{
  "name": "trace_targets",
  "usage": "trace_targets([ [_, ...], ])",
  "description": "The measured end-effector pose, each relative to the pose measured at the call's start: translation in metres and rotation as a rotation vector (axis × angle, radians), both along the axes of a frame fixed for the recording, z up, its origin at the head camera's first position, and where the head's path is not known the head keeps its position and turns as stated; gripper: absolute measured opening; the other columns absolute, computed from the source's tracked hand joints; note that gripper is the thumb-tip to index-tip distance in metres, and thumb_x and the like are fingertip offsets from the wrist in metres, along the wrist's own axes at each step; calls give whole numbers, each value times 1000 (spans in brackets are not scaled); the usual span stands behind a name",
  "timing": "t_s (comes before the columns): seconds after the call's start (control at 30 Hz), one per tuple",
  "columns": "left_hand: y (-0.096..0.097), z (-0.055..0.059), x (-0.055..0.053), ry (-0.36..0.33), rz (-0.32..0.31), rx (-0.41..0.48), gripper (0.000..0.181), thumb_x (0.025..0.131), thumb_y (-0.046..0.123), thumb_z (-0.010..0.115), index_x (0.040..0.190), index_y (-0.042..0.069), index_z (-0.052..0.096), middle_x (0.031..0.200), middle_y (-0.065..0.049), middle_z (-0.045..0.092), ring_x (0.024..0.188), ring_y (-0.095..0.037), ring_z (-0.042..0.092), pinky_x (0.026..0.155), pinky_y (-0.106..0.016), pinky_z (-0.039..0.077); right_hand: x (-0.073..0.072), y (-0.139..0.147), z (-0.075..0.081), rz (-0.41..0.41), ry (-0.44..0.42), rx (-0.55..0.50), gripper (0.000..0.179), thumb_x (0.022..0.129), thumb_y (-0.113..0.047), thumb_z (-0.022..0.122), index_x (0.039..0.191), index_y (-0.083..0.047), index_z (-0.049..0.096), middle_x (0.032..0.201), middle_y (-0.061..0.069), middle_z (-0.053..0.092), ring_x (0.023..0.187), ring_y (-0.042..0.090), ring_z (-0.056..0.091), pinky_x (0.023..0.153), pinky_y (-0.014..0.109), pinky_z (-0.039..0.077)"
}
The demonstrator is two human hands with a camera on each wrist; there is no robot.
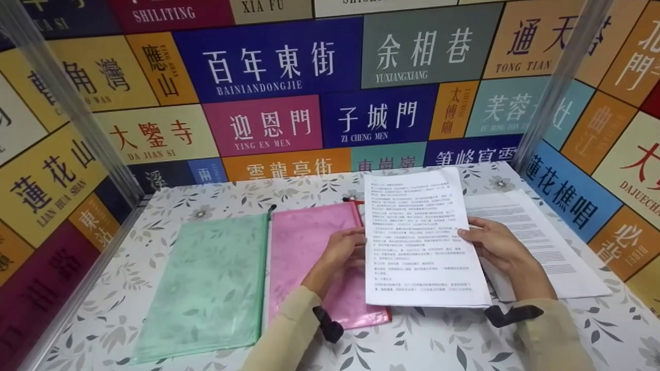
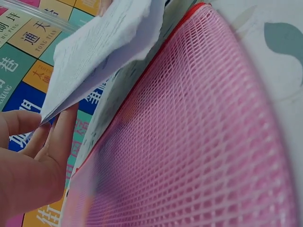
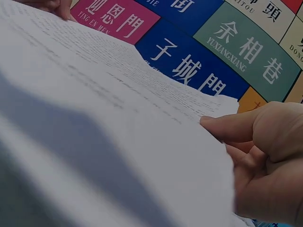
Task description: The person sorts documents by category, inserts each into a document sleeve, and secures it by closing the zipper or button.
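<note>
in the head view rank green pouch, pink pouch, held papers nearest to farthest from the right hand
1. Held papers: their right edge is in the right hand.
2. Pink pouch: left of the papers.
3. Green pouch: farther left, beyond the pink one.

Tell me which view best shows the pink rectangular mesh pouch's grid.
Left wrist: the pouch fills much of the frame, grid clear. Head view: the left hand partly covers it, grid indistinct. Right wrist: not visible.

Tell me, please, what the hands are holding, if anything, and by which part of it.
A sheaf of printed paper, by its two side edges: the left hand pinches the left edge, the right hand the right edge.
</note>
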State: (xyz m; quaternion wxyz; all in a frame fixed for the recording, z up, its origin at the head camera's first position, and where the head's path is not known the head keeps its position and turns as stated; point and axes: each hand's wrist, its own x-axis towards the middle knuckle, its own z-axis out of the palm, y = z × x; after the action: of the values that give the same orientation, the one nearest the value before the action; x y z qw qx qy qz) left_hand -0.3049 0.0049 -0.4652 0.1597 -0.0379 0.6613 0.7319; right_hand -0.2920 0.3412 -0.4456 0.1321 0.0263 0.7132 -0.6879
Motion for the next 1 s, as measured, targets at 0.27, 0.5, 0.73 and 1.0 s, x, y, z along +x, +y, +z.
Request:
trace_targets([
  [0.27, -5, -10, -2, 0, 137, -54, 35, 94, 2, 52, 125, -1, 66, 97, -19, 76, 71, -19, 74, 63, -36, 62, -1, 3, 5, -63, -1, -46, 77, 99, -14, 62, 157, 5, 15, 96, -9, 75, 89, 11, 75, 76, 28, 60],
  [0.5, -1, -9, -1, 259, 277, -437, 26, 88, -2, 57, 107, 2, 74, 97, -14, 75, 79, -15, 67, 72, -28, 56, -1, 5, 7, -90, -15, -83, 77, 99, -15, 62, 158, 3, 15, 96, -9, 75, 91, 11, 74, 78, 27, 60],
  [0.73, 8, -4, 4, 412, 262, -779, 35, 86, 5, 64, 120, 7, 68, 123, -17, 66, 121, -33, 59, 101, -51, 47, -1, 8, 8, -109, -17, -115, 79, 98, -15, 64, 158, 2, 15, 96, -9, 76, 90, 11, 74, 78, 27, 59],
  [1.0, 23, 1, 8, 282, 85, -993, 69, 90, 34, 67, 149, 6, 44, 147, -23, 47, 141, -42, 35, 111, -65, 25, -1, 12, 9, -112, -11, -96, 81, 98, -14, 64, 159, 1, 13, 96, -10, 75, 89, 11, 75, 76, 27, 59],
])
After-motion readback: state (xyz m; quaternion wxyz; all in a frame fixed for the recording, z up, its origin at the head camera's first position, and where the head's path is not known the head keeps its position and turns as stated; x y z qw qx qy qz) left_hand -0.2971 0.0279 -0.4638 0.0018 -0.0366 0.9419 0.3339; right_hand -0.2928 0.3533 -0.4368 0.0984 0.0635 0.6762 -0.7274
